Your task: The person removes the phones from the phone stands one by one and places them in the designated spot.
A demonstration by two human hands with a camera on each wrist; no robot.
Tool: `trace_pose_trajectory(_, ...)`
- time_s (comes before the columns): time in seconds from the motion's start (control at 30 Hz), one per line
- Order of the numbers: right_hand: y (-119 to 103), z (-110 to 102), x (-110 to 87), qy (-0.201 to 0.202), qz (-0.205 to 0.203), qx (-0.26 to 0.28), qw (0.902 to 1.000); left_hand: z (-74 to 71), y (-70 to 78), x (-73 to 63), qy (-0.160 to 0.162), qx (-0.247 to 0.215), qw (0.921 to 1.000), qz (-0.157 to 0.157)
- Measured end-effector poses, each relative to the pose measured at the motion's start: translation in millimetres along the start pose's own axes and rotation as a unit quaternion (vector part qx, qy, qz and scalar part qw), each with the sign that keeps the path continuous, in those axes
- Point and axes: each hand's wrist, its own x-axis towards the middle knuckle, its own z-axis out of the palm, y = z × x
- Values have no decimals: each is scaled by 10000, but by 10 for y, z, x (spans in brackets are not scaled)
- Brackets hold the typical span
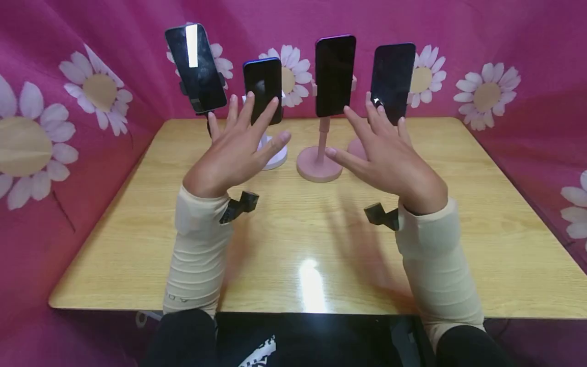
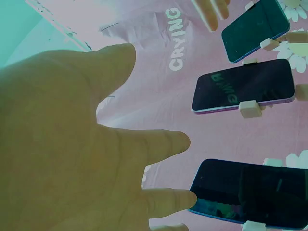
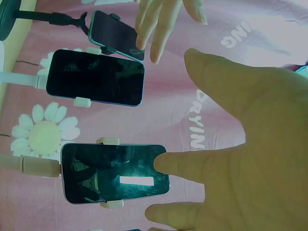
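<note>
Four dark-screened smartphones stand in holders in a row at the back of the table in the head view. The leftmost phone (image 1: 197, 76) tilts in a black holder, and beside it is a blue-edged phone (image 1: 260, 76) on a white stand (image 1: 276, 159). A third phone (image 1: 336, 76) is on a pink stand (image 1: 319, 165), and a fourth phone (image 1: 394, 69) is at the right. My left hand (image 1: 236, 148) is raised with spread fingers before the two left phones. Likewise spread, my right hand (image 1: 390, 153) is before the two right ones. Whether any fingertip touches a screen, I cannot tell.
Under the stands is a light wooden table (image 1: 284, 239) with a glare spot near its front edge. Pink cloth (image 1: 293, 20) with large white daisies hangs at the back and sides. A small black wrist mount (image 1: 247, 201) juts from the left sleeve.
</note>
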Motion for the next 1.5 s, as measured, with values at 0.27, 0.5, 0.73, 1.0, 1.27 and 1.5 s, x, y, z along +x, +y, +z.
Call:
trace_pose_trajectory(0.27, 12, -105, 28, 148, 21, -86, 9999, -105, 57, 64, 71, 73, 9999, -8)
trace_pose_trajectory(0.5, -31, -144, 89, 122, -45, -164, 9998, -134, 45, 52, 71, 134, 9999, 38)
trace_pose_trajectory(0.73, -36, -130, 120, 64, -103, -106, 9999, -150, 15, 51, 36, 112, 9999, 2)
trace_pose_trajectory(1.0, -38, -106, 132, 23, -29, -49, 10000, -170, -26, 52, 48, -2, 10000, -76)
trace_pose_trajectory(1.27, -51, -57, 111, -41, 75, 30, 10000, -129, -64, 29, -39, -119, 9999, -87)
trace_pose_trajectory(1.5, -150, 71, 102, 201, -193, 265, 9993, -108, -173, -19, 215, -282, 9992, -183)
